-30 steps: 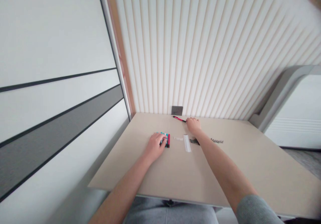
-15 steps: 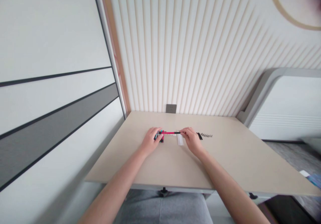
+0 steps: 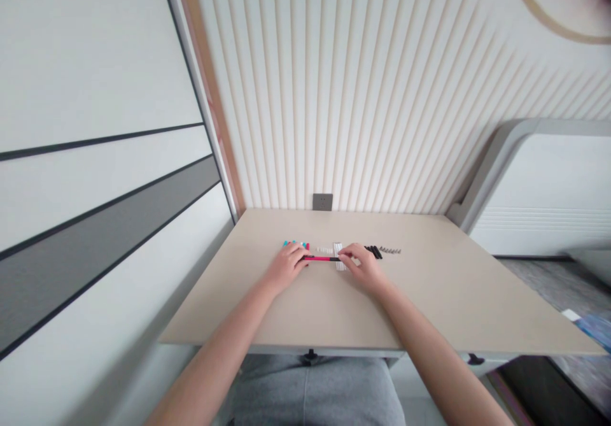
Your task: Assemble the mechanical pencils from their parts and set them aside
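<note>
The left hand [image 3: 287,265] and right hand [image 3: 365,267] grip opposite ends of a red-and-black pen [image 3: 322,258]; black pieces [image 3: 373,252] lie on the bench [image 3: 324,314] just beyond the right hand.

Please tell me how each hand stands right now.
Left hand: closed on one end of the pink-and-black pen.
Right hand: closed on the pen's other end.

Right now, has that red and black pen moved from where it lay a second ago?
Yes. The pen lay near the wall socket; now both hands hold it, farther from the socket.
</note>
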A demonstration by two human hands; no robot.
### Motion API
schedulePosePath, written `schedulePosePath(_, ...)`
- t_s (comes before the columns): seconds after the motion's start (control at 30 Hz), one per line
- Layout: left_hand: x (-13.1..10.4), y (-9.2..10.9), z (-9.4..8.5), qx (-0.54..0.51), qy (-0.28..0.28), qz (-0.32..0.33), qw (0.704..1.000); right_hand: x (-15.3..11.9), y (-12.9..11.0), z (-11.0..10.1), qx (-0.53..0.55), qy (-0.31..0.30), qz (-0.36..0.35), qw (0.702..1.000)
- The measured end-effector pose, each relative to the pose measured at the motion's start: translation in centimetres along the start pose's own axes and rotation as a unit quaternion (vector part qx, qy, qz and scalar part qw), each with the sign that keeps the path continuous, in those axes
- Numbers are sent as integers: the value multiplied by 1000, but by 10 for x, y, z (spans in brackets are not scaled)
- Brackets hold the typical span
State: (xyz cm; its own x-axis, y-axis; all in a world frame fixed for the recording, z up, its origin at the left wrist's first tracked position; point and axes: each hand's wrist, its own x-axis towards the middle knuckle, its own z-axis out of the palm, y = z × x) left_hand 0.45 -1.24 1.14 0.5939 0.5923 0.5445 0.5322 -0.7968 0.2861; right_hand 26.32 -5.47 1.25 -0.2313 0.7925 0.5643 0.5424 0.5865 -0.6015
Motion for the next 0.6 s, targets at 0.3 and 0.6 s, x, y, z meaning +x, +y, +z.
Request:
schedulePosePath(0.3, 0, 1, 0, -28, 51, 7, 998, -1, 7, 9, -28, -48, 22, 998)
schedulePosePath(0.6, 0, -6, -2, -23, 79, 30, 996, -2, 0, 4, -5, -72, 60, 996)
